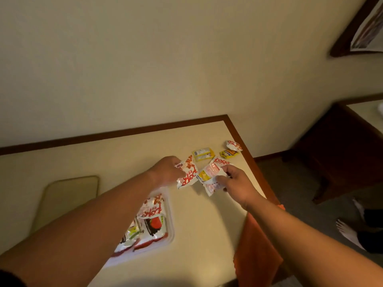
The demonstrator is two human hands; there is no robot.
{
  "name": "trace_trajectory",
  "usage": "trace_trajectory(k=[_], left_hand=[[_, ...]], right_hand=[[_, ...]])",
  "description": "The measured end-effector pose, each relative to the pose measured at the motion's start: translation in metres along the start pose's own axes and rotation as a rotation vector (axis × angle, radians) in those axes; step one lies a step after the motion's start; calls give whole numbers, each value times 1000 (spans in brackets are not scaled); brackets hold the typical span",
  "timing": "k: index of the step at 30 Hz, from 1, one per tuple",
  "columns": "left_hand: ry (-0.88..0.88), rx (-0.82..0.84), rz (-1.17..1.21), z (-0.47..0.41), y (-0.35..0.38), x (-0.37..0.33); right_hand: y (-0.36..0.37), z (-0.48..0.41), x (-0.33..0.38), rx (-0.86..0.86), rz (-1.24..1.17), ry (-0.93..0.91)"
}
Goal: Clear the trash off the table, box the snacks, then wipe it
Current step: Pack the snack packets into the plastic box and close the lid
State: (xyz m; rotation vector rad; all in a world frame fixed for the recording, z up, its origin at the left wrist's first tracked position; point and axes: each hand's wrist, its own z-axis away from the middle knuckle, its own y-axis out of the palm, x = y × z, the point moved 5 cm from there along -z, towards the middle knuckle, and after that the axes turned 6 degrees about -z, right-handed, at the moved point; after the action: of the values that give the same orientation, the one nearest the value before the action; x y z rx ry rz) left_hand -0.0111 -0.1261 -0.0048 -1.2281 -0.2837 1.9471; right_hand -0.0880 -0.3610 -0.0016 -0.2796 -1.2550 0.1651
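**Snacks loose, box part filled**

The left hand [165, 170] holds a red-and-white packet [187, 172], and the right hand [238, 183] grips crumpled wrappers [211, 177]. A yellow packet [203, 154] and a yellow wrapper [229, 153] lie far right on the desk [124, 154]. The near white box [171, 230] holds packets.

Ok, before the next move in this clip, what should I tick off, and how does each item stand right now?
1. Hold of the left hand on the red-and-white packet: ok, fingers pinch its end.
2. Hold of the right hand on the bundle of wrappers: ok.
3. The box uncovered, snacks inside, under the left forearm: ok.
4. The table free of loose packets: not ok; a flat yellow packet, a crumpled yellow packet and a small red-and-white packet lie near its far right corner.
5. The orange cloth ready for wiping: ok, draped over the table's right edge.
6. Held items empty or full: cannot tell.
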Motion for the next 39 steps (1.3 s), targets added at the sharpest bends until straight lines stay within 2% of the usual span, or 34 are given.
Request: trace_trajectory(k=[5,8,10,14,17,19,22,24,27,31,35,39], left_hand=[[-99,53,-115,59,-78,75],[-161,106,-187,93,-94,122],[-139,155,-335,111,-90,139],[-54,250,-581,125,-57,163],[38,164,-779,131,-43,172],[89,72,-841,136,-42,173],[206,-24,-872,141,-41,171],[233,-16,-834,143,-37,172],[228,22,-819,141,-33,178],[259,74,-865,139,-29,184],[279,120,-857,137,-27,187],[289,110,-830,124,-43,165]], right_hand=[[82,30,55,139,239,-389],[139,56,68,273,474,-593],[171,70,64,367,640,-658],[210,87,44,534,966,-642],[221,91,30,715,1115,-495],[223,89,30,795,1073,-388],[225,81,46,673,985,-393],[230,81,49,604,948,-437],[244,85,34,642,1023,-439],[252,83,14,583,1126,-403],[257,82,8,564,1113,-422],[241,74,28,517,941,-449]])
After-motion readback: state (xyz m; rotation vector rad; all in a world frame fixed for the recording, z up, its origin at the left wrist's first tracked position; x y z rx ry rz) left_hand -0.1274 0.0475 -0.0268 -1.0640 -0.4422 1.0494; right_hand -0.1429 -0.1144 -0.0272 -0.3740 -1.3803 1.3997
